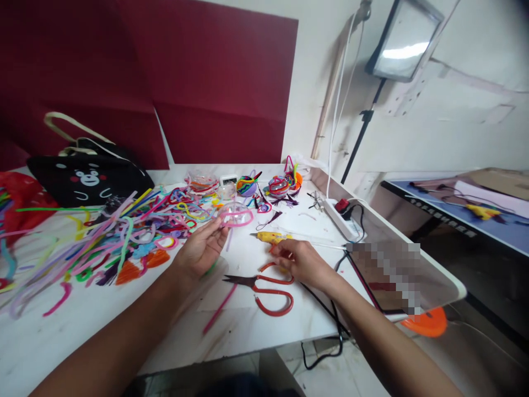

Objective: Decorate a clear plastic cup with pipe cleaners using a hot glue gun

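We angle both bare forearms (378,331) inward – our left hand (204,247) turned partly palm-up, its fingers (215,225) pinched; our right hand (301,262) knuckles-up, fingers bent.

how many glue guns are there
2: a yellow glue gun by the right hand, and a second one on the blue table at far right. More may be hidden.

Scissors (273,295) at the near side of the desk (173,342), bag (91,176) far left, power strip (342,219) right, pipe cleaners (136,231) heaped left.
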A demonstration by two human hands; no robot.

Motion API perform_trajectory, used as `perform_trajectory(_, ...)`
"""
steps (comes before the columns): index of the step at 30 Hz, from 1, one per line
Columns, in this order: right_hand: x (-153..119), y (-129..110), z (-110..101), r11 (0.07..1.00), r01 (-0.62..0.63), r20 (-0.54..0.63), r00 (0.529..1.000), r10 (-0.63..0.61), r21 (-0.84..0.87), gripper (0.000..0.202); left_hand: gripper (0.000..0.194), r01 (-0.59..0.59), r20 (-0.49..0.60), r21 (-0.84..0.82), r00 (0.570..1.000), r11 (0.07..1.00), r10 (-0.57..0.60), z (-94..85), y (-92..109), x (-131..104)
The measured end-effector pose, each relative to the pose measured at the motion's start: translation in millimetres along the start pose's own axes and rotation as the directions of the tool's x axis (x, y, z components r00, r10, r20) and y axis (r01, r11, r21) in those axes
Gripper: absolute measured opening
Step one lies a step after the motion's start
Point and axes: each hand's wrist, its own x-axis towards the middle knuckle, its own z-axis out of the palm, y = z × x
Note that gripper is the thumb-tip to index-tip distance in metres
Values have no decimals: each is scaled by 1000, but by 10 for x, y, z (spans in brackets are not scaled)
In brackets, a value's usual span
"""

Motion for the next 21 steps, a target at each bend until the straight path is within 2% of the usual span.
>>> perform_trajectory(5,-56,-36,-74,994,-1,-5,1000,1,-113,12,24,2,18,39,1000,999,-2,-27,61,-2)
perform_trajectory(8,-8,-85,-94,971,-24,-34,999,16,-237,12,29,-32,72,93,997,995,25,-81,98,-6)
perform_trajectory(11,78,-133,-79,876,-136,-47,991,129,-462,16,35,-83,154,121,986,989,64,-150,122,-1)
perform_trajectory(13,141,-133,-48,807,-219,-45,971,233,-548,23,37,-97,186,112,980,989,75,-195,129,4)
perform_trajectory(16,226,-59,12,797,-291,-23,944,329,-529,35,38,-89,189,94,980,992,70,-253,130,-3)
perform_trajectory(21,299,90,81,833,-391,-57,914,403,-392,43,42,-55,204,64,978,996,41,-332,115,-54)
